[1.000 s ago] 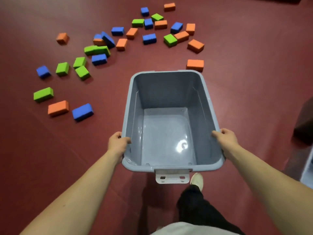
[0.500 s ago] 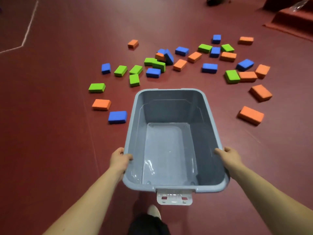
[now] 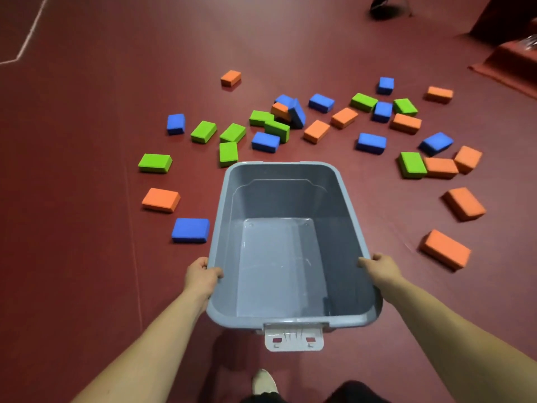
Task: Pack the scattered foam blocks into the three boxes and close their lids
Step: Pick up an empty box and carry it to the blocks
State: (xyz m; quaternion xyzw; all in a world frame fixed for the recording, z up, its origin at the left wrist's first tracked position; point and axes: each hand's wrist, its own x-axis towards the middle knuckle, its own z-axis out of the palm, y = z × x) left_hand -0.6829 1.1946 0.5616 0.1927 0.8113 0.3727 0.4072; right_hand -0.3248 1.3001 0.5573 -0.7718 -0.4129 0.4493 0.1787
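I carry an empty grey plastic box (image 3: 350, 216) with no lid, held above the dark red floor. My left hand (image 3: 201, 276) grips its left rim and my right hand (image 3: 379, 269) grips its right rim. A white latch (image 3: 293, 338) hangs from the near end. Several foam blocks lie scattered on the floor beyond and beside the box: a blue block (image 3: 190, 230) and an orange block (image 3: 160, 200) close on the left, a green block (image 3: 155, 163) further left, and orange blocks (image 3: 444, 249) on the right.
A cluster of blue, green and orange blocks (image 3: 286, 117) is piled just beyond the box. A red raised platform (image 3: 511, 65) stands at the far right. A white floor line (image 3: 26, 42) runs at the top left. My shoe (image 3: 263, 381) shows below the box.
The box and I have moved closer to the blocks, and the view has swung so the blocks spread to both sides. Both hands keep their grip on the rims.
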